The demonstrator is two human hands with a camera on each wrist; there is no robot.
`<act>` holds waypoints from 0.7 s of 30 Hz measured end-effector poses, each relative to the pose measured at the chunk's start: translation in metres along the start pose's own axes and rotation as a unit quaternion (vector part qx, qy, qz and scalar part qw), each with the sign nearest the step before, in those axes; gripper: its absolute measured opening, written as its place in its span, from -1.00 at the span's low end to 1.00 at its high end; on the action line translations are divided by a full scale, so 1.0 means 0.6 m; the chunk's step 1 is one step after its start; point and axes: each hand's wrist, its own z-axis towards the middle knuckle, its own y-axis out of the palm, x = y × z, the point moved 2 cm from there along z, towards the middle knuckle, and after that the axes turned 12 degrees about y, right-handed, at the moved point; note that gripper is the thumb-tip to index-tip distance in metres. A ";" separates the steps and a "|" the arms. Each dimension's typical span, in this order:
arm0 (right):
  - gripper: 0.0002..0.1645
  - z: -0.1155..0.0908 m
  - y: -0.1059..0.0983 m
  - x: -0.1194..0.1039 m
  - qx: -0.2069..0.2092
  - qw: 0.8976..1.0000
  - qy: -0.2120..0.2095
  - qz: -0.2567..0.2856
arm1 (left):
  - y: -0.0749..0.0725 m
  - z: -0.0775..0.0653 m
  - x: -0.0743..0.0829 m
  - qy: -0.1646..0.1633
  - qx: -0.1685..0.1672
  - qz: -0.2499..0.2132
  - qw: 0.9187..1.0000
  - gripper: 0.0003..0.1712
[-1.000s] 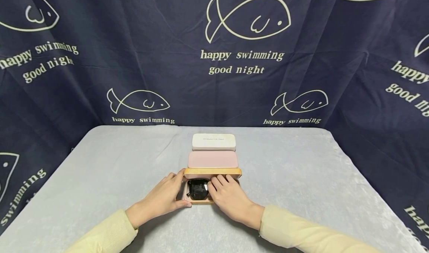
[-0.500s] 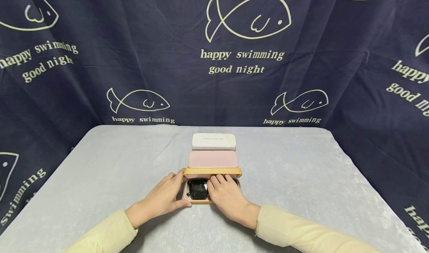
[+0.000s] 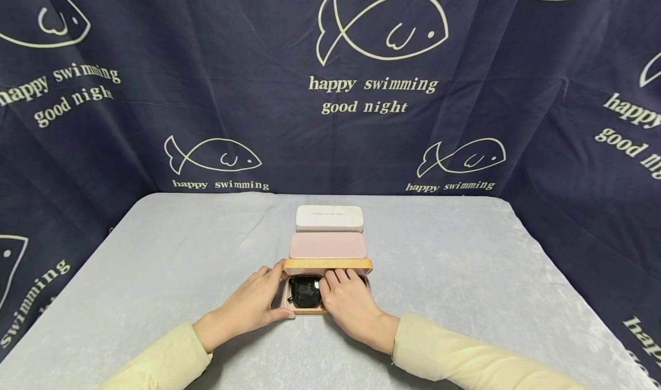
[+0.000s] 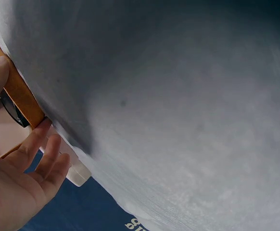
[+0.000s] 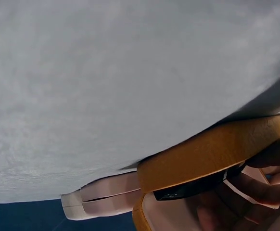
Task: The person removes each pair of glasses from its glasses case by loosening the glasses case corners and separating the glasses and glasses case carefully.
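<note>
While the orange case (image 3: 328, 265) is gripped at its left end by the left hand (image 3: 250, 303), the sunglasses (image 3: 306, 292) inside are partly covered by the right hand (image 3: 353, 305); whether pinched cannot be told. Behind, a pink case (image 3: 327, 245) is met; both sides are flanked by tablecloth (image 3: 465, 275).
</note>
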 end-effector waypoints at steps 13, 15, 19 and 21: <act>-0.83 -0.002 -0.005 0.000 0.029 0.999 0.008 0.014 | -0.001 -0.001 0.001 0.000 0.000 0.001 1.000 0.11; -0.84 -0.003 -0.005 0.000 0.033 0.999 0.007 0.014 | -0.001 -0.001 0.000 0.002 0.001 0.003 1.000 0.11; -0.84 -0.005 -0.005 0.000 0.038 0.999 0.007 0.015 | -0.001 -0.001 0.000 0.005 0.006 0.004 1.000 0.12; -0.83 -0.005 -0.007 0.000 0.039 0.999 0.008 0.018 | -0.001 -0.001 0.000 0.004 0.006 0.002 1.000 0.12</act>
